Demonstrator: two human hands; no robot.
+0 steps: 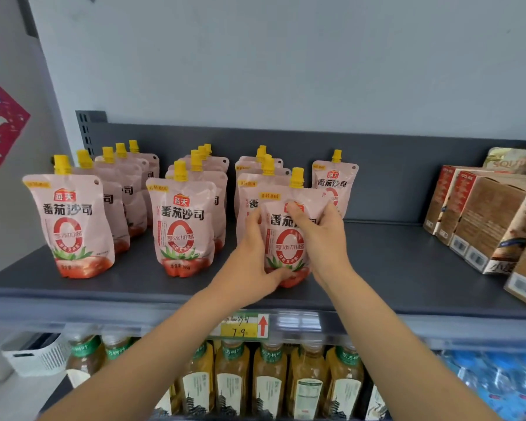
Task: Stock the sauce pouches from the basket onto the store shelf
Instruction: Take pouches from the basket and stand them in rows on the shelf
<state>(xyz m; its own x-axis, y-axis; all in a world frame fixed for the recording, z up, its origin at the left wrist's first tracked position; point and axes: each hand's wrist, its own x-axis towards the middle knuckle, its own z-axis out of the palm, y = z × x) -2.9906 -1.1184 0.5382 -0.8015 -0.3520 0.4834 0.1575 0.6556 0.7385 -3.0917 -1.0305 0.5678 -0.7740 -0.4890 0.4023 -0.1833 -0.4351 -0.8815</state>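
Observation:
A pink tomato sauce pouch with a yellow cap stands upright at the front of the third row on the dark grey shelf. My left hand grips its left side and bottom. My right hand holds its right side and top. Rows of the same pouches stand to the left, one row fronted by a pouch and another by a pouch. A single pouch stands at the back right. The basket is white and sits low at the left.
Brown boxes fill the shelf's right end. Bare shelf lies between the held pouch and the boxes. A yellow price tag hangs on the shelf edge. Tea bottles and blue water packs fill the shelf below.

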